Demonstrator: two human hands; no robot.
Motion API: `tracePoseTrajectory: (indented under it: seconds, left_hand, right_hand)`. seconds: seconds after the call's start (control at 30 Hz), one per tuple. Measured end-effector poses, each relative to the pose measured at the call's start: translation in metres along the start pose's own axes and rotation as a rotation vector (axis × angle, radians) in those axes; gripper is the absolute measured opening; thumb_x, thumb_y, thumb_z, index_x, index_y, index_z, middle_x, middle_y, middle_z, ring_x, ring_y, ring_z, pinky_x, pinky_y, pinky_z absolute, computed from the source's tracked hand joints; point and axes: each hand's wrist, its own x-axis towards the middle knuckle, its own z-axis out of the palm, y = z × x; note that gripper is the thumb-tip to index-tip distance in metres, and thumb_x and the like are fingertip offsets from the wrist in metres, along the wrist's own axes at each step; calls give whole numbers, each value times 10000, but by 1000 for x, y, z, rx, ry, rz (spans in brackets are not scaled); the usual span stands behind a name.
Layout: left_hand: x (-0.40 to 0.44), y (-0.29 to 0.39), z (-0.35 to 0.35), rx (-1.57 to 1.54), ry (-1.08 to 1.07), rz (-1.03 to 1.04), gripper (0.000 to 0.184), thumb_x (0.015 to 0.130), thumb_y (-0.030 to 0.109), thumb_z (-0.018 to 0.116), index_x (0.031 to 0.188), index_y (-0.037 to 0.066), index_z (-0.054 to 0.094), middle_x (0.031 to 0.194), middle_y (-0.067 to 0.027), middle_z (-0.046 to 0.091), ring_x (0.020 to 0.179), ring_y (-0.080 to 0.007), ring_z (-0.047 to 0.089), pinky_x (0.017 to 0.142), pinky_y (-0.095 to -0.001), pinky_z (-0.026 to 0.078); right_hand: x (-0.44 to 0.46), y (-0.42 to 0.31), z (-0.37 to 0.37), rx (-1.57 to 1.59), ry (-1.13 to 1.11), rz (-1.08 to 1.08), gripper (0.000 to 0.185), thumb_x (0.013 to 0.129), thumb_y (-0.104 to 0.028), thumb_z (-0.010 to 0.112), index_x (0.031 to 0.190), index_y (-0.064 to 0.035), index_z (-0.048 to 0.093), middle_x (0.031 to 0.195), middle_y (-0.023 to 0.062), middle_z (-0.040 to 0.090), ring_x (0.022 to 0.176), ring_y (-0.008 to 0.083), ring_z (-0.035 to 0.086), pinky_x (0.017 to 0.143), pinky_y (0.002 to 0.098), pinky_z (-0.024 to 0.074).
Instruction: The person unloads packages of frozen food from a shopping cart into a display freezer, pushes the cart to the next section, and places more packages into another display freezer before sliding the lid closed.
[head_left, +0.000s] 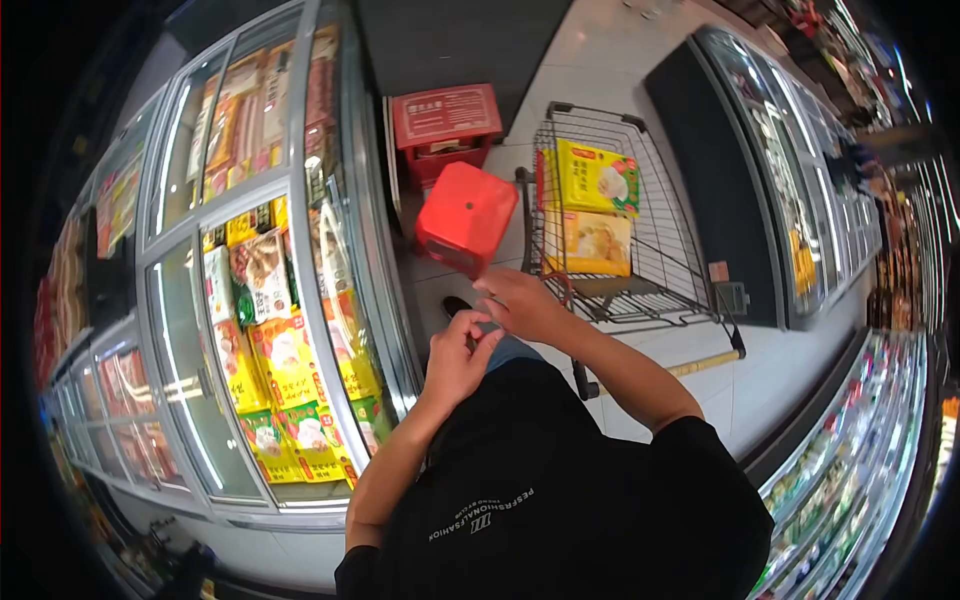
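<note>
In front of my body my two hands are close together, at waist height. My left hand (460, 355) has curled fingers with the thumb pressed against them. Just above and to its right, my right hand (517, 303) is closed in a pinch. Something small and greyish may lie between the fingertips, too hidden to name. Beyond the hands stands a red stool (467, 212). Right of it, a wire shopping cart (665, 215) holds a yellow-green food bag (597, 178) and a yellow-orange bag (597, 244).
A glass-topped freezer (298, 225) with yellow bags (290, 350) runs along the left. Behind the red stool is a red box-like stand (445, 115). Another dark freezer (722, 180) stands beyond the cart, and lit shelves (850, 460) line the lower right.
</note>
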Motion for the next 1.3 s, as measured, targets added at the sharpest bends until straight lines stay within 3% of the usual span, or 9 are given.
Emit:
tracePoseTrajectory:
  seconds: [0.13, 0.23, 0.33, 0.53, 0.63, 0.73, 0.93, 1.13, 1.3]
  left_hand:
    - [44, 33, 39, 26, -222, 7, 302, 885, 94, 766, 1132, 3, 618, 735, -1, 600, 585, -47, 508, 559, -228, 424]
    - [83, 37, 77, -16, -365, 42, 387, 894, 109, 760, 1224, 5, 586, 919, -55, 657, 633, -69, 578, 575, -243, 472]
    - [126, 36, 126, -7, -414, -71, 540, 875, 188, 766, 1318, -14, 531, 1081, -138, 671, 813, -157, 650, 750, -305, 539]
    - [232, -43, 251, 138, -365, -178, 680, 903, 217, 756, 1427, -42, 409, 1284, -179, 594, 1023, -202, 642, 894, -351, 538]
    - [289, -125, 307, 253, -235, -135, 673, 834, 265, 788, 1373, -7, 490, 1230, -227, 634, 1110, -352, 647, 930, -434, 515]
    - [331, -135, 329, 311, -272, -262, 665, 810, 208, 797, 1362, -7, 496, 1246, -241, 630, 1169, -384, 619, 970, -438, 498]
    - [350, -178, 349, 390, -255, -329, 624, 885, 90, 714, 1423, -44, 426, 1299, -203, 630, 1160, -278, 645, 963, -363, 512]
    - [358, -238, 356, -13, -171, -439, 591, 865, 36, 686, 1414, -15, 473, 1374, -211, 580, 1256, -314, 583, 1020, -383, 471]
    - [359, -217, 355, -134, -174, -540, 417, 963, 17, 567, 1366, -31, 469, 1291, -172, 626, 1101, -249, 650, 912, -361, 521]
  right_hand:
    - [-46, 43, -52, -60, 128, 186, 187, 827, -71, 714, 989, -18, 637, 905, 157, 667, 833, 366, 663, 724, 434, 537]
    - [-73, 80, -89, -108, 220, 353, 189, 828, -69, 714, 994, -15, 642, 899, 162, 669, 844, 368, 665, 725, 432, 537]
    - [-96, 141, -124, -142, 289, 456, 197, 833, -65, 713, 1010, -9, 648, 911, 168, 682, 847, 354, 675, 730, 428, 540]
    - [-115, 295, -176, -138, 341, 737, 263, 814, -101, 747, 1037, -3, 645, 930, 187, 708, 864, 355, 699, 753, 444, 554]
    - [-123, 381, -187, -156, 333, 911, 341, 802, -132, 765, 1086, -4, 627, 962, 210, 710, 907, 375, 697, 784, 460, 555]
    - [-136, 456, -184, -243, 350, 1030, 412, 797, -162, 773, 1132, 4, 600, 1001, 234, 704, 959, 406, 683, 821, 479, 549]
    - [-149, 503, -164, -181, 392, 1137, 467, 787, -181, 778, 1160, 20, 582, 1049, 253, 700, 1010, 423, 675, 871, 478, 545]
    - [-171, 523, -165, -213, 429, 1189, 463, 765, -203, 776, 1132, 21, 606, 954, 191, 725, 933, 371, 705, 840, 442, 557]
    - [-199, 527, -162, -243, 387, 1177, 468, 780, -228, 746, 1146, 38, 626, 916, 165, 728, 865, 291, 717, 795, 398, 563]
